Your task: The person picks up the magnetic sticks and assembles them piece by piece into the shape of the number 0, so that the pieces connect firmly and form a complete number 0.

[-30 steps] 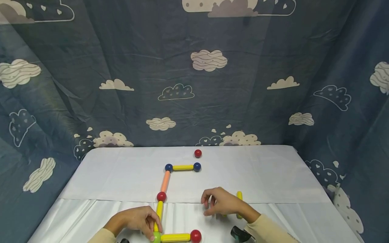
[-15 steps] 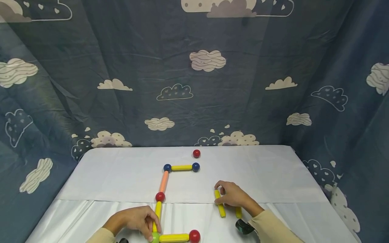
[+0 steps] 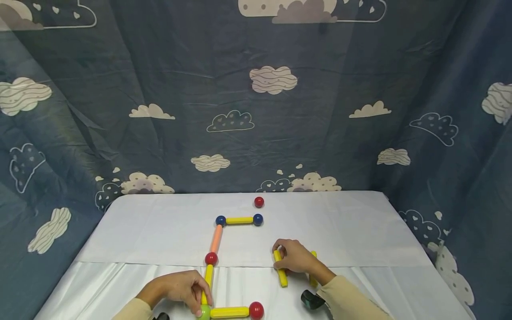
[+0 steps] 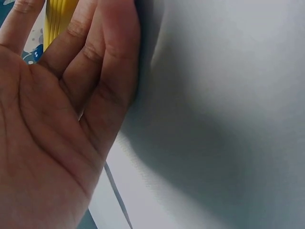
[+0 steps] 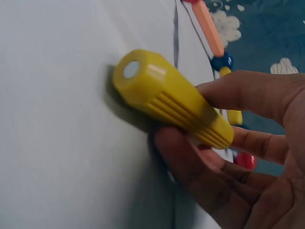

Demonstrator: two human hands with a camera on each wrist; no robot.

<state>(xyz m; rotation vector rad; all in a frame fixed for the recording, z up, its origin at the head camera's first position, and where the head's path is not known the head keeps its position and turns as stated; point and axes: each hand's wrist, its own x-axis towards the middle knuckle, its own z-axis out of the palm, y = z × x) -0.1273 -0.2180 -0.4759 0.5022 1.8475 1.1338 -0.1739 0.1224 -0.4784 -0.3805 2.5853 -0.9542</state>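
My right hand [image 3: 298, 258] pinches a yellow magnetic stick [image 3: 282, 276] between thumb and fingers; its silvery end faces the right wrist camera [image 5: 131, 69]. My left hand [image 3: 180, 288] holds the green ball [image 3: 206, 312] at the near corner of a chain, fingertips also against the yellow stick [image 3: 209, 273] rising from it. From that ball another yellow stick [image 3: 230, 312] runs right to a red ball [image 3: 256, 310]. Farther up come a red ball [image 3: 211, 258], a peach stick [image 3: 216, 239], a blue ball [image 3: 221, 221], a yellow stick [image 3: 239, 220] and a second blue ball [image 3: 258, 219].
A loose red ball [image 3: 259, 202] lies near the far edge of the white-covered table [image 3: 352, 226]. Another yellow stick [image 3: 314, 281] lies partly hidden behind my right wrist. A dark cloud-patterned curtain [image 3: 304, 146] hangs behind and at the sides.
My right hand went from loosely hovering to the right, took hold of a yellow stick, and has since shifted slightly left with it. My left hand stays at the green ball.
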